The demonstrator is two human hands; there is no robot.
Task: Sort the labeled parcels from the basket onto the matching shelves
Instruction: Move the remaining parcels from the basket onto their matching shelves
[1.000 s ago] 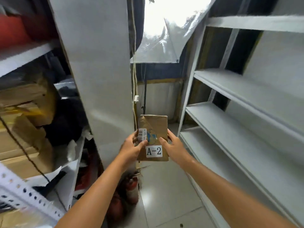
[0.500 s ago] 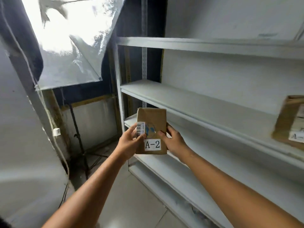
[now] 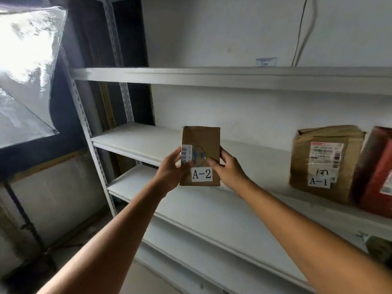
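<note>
The small brown parcel (image 3: 201, 143) was held upright in the air, in front of the white shelving, at the height of the middle shelf (image 3: 137, 139). The left hand (image 3: 170, 169) gripped its left edge, with the thumb lying on the barcode sticker (image 3: 185, 154). The right hand (image 3: 230, 169) gripped its right edge, with the thumb curled onto the front face. So both hands were clamped on the same parcel, one on each side. A white label (image 3: 202, 174) near the bottom of the parcel read "A-2".

Farther right on the middle shelf stood a larger brown parcel (image 3: 322, 160) (its lower label read "A-1"). It leaned a little, and just beside it on the right was a red parcel (image 3: 377, 172), partly cut off by the frame edge. The held parcel was well apart from these two.

Above was the upper shelf (image 3: 212, 78), and below was the lower shelf (image 3: 212, 211). A thin dark cable (image 3: 300, 32) ran down the wall behind the upper shelf, near a small tag (image 3: 266, 61) whose text was too small to read. At the far left hung a shiny plastic sheet (image 3: 27, 71).
</note>
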